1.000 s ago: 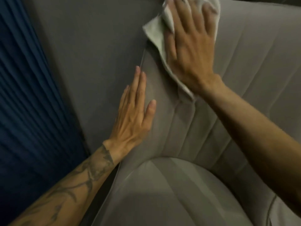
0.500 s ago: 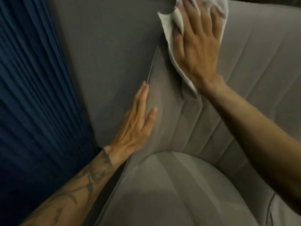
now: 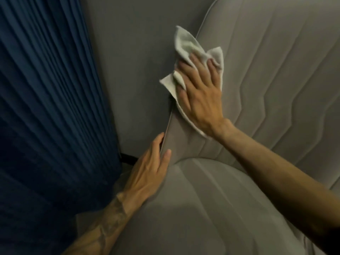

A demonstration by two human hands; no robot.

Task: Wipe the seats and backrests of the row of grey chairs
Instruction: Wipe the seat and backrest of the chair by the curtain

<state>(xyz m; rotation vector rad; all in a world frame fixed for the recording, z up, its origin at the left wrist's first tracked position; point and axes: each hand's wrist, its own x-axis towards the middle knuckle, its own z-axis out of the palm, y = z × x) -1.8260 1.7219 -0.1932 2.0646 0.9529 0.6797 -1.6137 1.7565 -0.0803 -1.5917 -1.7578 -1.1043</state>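
Head view, looking down on a grey padded chair seat [image 3: 202,208] and, rising beyond it, a grey quilted backrest [image 3: 276,70] with stitched zigzag channels.

Pressed flat against the left border of that backrest: the right hand [image 3: 200,100], on top of a crumpled white cleaning cloth [image 3: 185,45]. Fingers [image 3: 197,64] spread and nearly straight, not curled into a grasp, pinning the cloth to the fabric with palm and tips. Loose corners of cloth poking out above and to the left of the hand.

Lower on the same piped edge, just at the junction of backrest and seat: the left hand [image 3: 147,173]. Fingers [image 3: 158,144] straight and close together along the edge, thumb laid on the front face. Holding nothing; apparently steadying the chair.

Long axis of the edge running from the left hand up past the cloth toward the top of the frame. Most of the backrest stretching away to the right of the cloth and above it. Nearer to that surface, and already on it: the right hand. Judged from this, probably mid-wipe on the backrest, with a sweep to the right the likely need.

Beside the chair on the left: a plain grey wall panel [image 3: 132,70], then a pleated dark blue curtain [image 3: 46,107].
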